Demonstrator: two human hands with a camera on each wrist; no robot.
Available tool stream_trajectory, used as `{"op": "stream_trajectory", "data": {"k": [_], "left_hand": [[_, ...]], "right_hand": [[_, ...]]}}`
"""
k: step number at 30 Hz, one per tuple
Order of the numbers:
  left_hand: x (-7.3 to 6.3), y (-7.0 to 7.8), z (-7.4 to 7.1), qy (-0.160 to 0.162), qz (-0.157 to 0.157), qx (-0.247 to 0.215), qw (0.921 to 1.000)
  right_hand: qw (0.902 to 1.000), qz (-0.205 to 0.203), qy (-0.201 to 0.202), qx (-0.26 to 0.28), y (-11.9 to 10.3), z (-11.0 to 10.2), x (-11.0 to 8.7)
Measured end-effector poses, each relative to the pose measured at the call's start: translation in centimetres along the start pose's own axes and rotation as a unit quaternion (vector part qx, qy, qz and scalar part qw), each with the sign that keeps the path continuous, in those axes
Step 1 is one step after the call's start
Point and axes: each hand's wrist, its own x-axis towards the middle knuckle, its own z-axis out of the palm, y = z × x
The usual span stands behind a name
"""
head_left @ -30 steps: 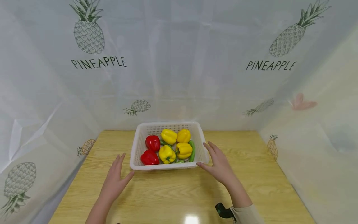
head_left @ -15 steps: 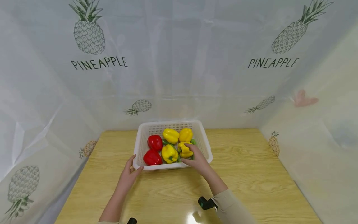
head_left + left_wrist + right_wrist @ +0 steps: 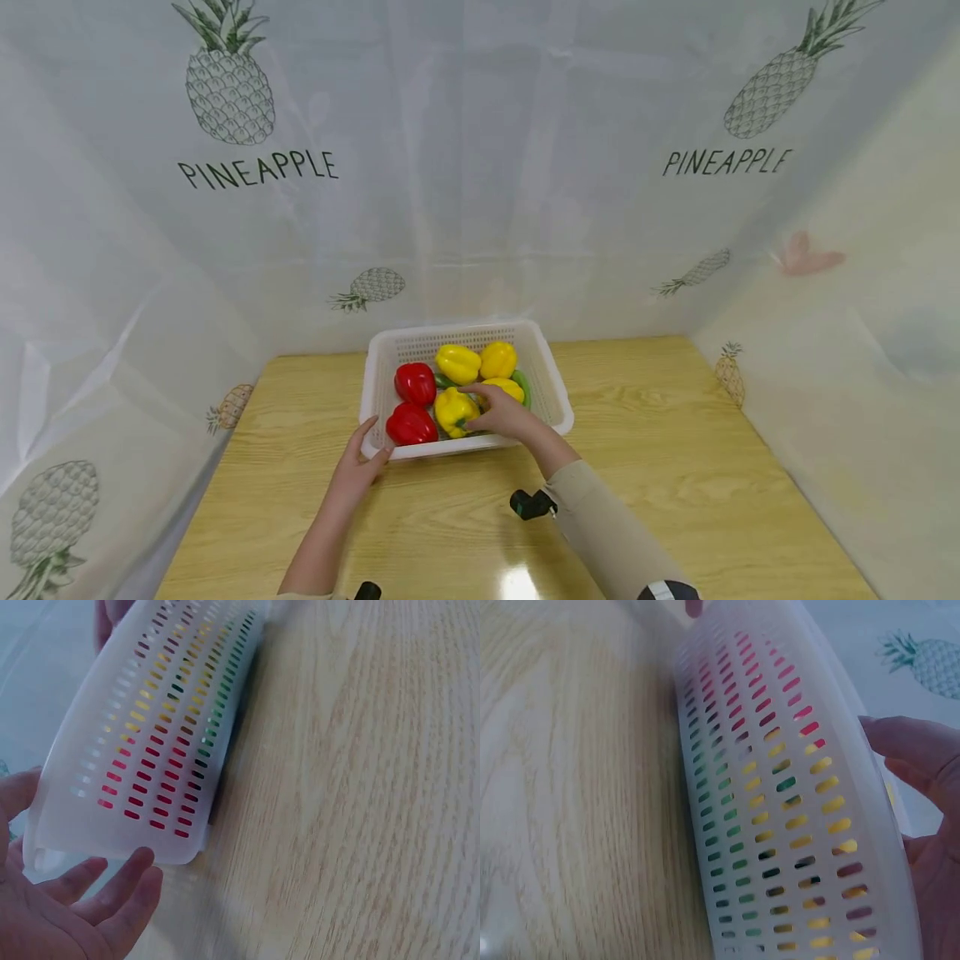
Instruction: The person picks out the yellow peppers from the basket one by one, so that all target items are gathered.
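A white perforated plastic basket (image 3: 442, 449) holds yellow bell peppers, two red bell peppers (image 3: 411, 424) and long green vegetables (image 3: 523, 388). My left hand (image 3: 358, 465) holds the basket's front left corner, thumb and fingers on either side of it; in the left wrist view several fingertips (image 3: 139, 859) lie against its outer wall. Over the front rim reaches my right hand (image 3: 510, 415), its thumb and fingers spread at the right side of the front yellow bell pepper (image 3: 452, 408). In the right wrist view the rim and wall hide the peppers' tops.
The basket stands on a wood-grain table (image 3: 645, 450), near its back edge. Behind it hangs a pale curtain (image 3: 495, 192) printed with pineapples, which also closes off both sides. More yellow bell peppers (image 3: 458, 364) lie at the back. A black wrist camera (image 3: 531, 504) hangs over the table.
Both hands have come inward: the left from beside the basket onto its corner, the right from the right rim over the basket to the front yellow bell pepper. The basket has shifted slightly right in view.
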Motion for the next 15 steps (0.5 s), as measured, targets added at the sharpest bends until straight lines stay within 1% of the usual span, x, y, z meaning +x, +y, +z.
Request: {"op": "stream_trajectory", "data": {"k": [3, 5, 12, 15], "left_hand": [[-0.3, 0.1, -0.3, -0.002, 0.000, -0.009, 1.0000], [-0.3, 0.2, -0.4, -0.003, 0.000, -0.014, 0.9999], [-0.3, 0.1, -0.2, -0.001, -0.004, -0.015, 0.9999], [0.0, -0.1, -0.3, -0.006, -0.005, -0.018, 0.9998]], "right_hand": [[0.9997, -0.001, -0.026, 0.001, -0.4, 0.4, 0.7], [0.9993, 0.006, -0.037, -0.002, -0.5, 0.7, 1.0], [0.9978, 0.029, -0.050, -0.032, -0.7, 1.3, 1.6], [0.9971, 0.034, -0.053, -0.044, -0.8, 1.6, 1.8]]}}
